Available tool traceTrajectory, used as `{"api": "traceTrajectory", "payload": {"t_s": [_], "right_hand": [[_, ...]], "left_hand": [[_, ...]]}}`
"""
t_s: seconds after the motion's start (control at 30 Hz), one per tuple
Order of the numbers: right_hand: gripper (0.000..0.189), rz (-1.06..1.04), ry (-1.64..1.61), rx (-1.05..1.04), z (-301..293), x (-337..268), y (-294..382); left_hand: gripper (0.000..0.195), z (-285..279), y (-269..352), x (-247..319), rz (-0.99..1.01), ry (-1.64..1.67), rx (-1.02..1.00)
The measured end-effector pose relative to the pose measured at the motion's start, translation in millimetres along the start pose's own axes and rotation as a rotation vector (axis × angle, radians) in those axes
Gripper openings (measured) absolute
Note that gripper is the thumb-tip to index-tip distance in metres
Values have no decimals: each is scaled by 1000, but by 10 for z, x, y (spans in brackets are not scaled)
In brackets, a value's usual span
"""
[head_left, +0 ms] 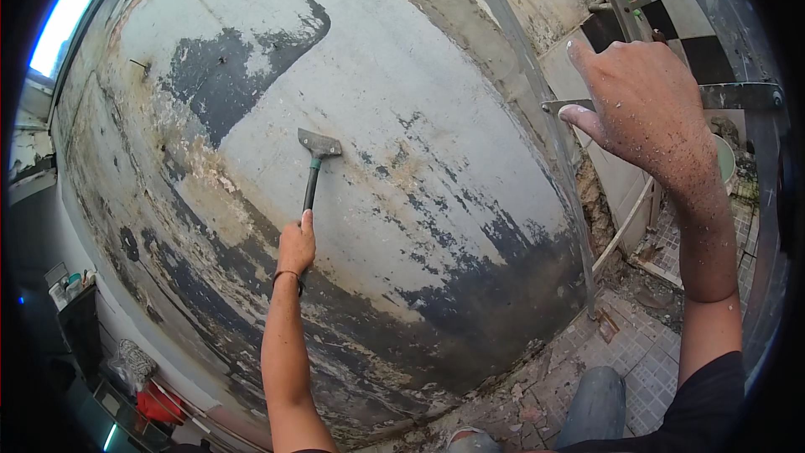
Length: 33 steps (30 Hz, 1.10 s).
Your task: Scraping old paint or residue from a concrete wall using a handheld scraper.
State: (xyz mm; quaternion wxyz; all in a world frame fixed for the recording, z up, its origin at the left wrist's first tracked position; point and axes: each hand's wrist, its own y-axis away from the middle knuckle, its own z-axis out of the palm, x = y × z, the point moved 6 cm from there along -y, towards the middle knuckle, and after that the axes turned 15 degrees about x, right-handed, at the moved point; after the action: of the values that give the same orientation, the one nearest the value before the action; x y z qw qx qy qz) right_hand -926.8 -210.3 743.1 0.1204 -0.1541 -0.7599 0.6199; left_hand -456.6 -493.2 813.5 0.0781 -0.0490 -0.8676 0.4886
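My left hand (296, 248) is closed around the black handle of a wide-bladed scraper (319, 143). The scraper's blade lies at the pale surface of a wall (402, 94), whose coating is partly gone, with dark grey and brown patches around. At the right, my right hand (641, 94) is raised beside a metal ladder (534, 75), near its flat crossbar; its back faces me, specked with debris, and whitish dust coats the thumb and a fingertip. Whether its hidden fingers hold the ladder cannot be told.
The ladder's rails rise close at the right. Crumbled debris litters the tiled floor (654, 343) by my knees. A pale bucket (724, 160) stands behind my right forearm. A nail (139, 65) sticks out of the wall at upper left. Shelves with a red bag (158, 402) are at lower left.
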Motion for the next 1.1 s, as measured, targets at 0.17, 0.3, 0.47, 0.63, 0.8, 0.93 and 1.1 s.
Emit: {"api": "traceTrajectory", "payload": {"t_s": [0.17,0.3,0.47,0.63,0.8,0.93,1.1], "right_hand": [[43,-14,-18,54,-58,-17,-20],[43,-19,-19,4,-63,-2,-27],[43,-34,-12,8,14,19,-15],[40,-59,-58,-49,-25,18,-1],[42,-47,-125,-23,-24,1,-13],[44,-60,-164,-35,51,-7,-56],[41,-21,-159,-93,98,97,-30]], "left_hand": [[71,-131,-913,932,-123,266,-75],[68,-235,-1247,1701,-110,231,-107],[66,46,-795,1923,-31,36,-189],[67,266,-524,1790,142,-173,-173],[65,578,-725,2499,154,-117,-157],[65,1033,-443,2971,157,-30,-148],[65,970,-84,2459,273,-142,-184]]}}
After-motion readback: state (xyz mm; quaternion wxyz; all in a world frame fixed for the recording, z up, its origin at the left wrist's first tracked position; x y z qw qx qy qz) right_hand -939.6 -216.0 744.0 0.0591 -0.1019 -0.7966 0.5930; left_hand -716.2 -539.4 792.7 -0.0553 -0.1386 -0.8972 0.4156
